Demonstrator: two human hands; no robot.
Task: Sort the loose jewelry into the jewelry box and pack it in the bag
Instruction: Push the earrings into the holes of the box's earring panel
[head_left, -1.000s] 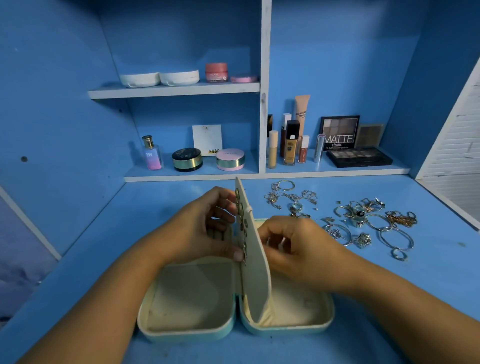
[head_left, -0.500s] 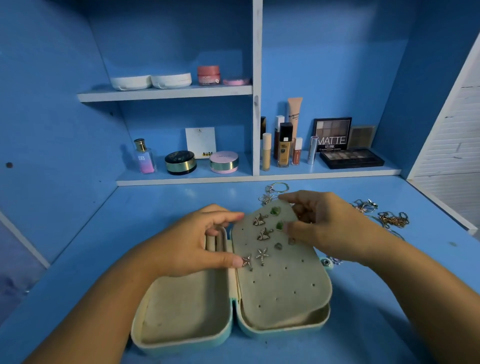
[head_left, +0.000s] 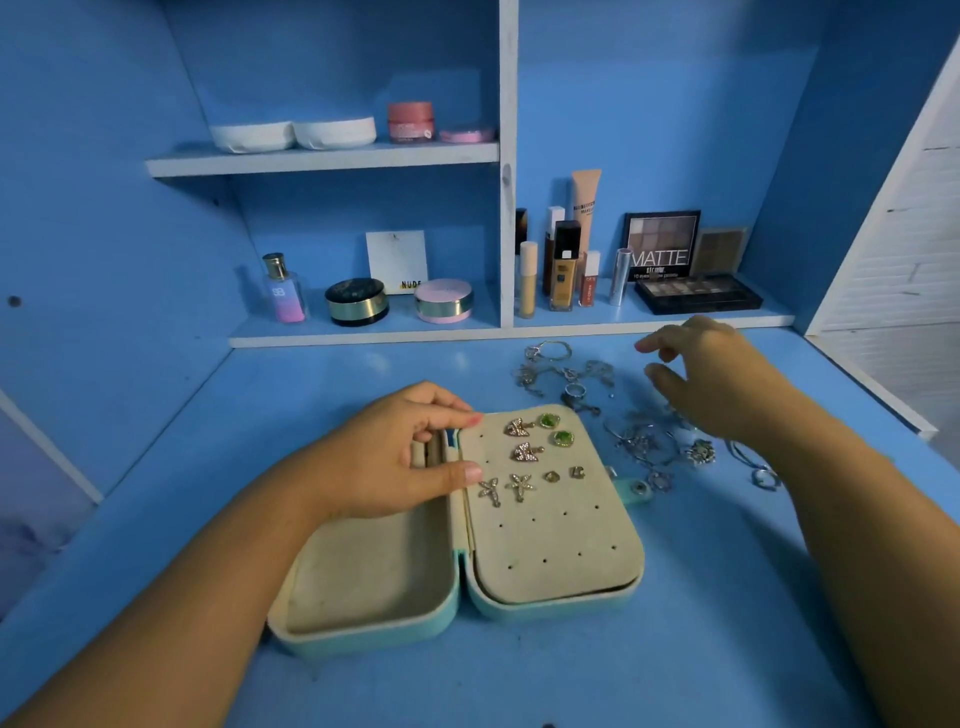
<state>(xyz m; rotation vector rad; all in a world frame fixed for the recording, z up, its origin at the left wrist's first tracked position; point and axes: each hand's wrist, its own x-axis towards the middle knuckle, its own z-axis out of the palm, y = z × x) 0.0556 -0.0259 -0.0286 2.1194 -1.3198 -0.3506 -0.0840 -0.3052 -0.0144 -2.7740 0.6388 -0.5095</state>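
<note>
A mint jewelry box (head_left: 363, 626) lies open on the blue desk. Its beige earring panel (head_left: 556, 540) is folded flat over the right half and carries several earrings (head_left: 524, 452): butterflies, green stones, starfish. My left hand (head_left: 395, 457) rests on the box's hinge area, with fingertips and thumb touching the panel's left edge. My right hand (head_left: 711, 379) hovers with relaxed fingers over the loose jewelry pile (head_left: 639, 441) to the right of the box, holding nothing. Rings, chains and bangles lie scattered there. No bag is in view.
Shelves at the back hold cosmetics: a perfume bottle (head_left: 283, 291), compacts (head_left: 358, 301), foundation bottles (head_left: 563, 270) and an eyeshadow palette (head_left: 696, 293). A white slatted panel (head_left: 898, 249) stands at the right.
The earring panel went from upright to lying flat on the right half. My right hand left the panel and moved right and back, over the loose jewelry. The left hand stayed at the hinge.
</note>
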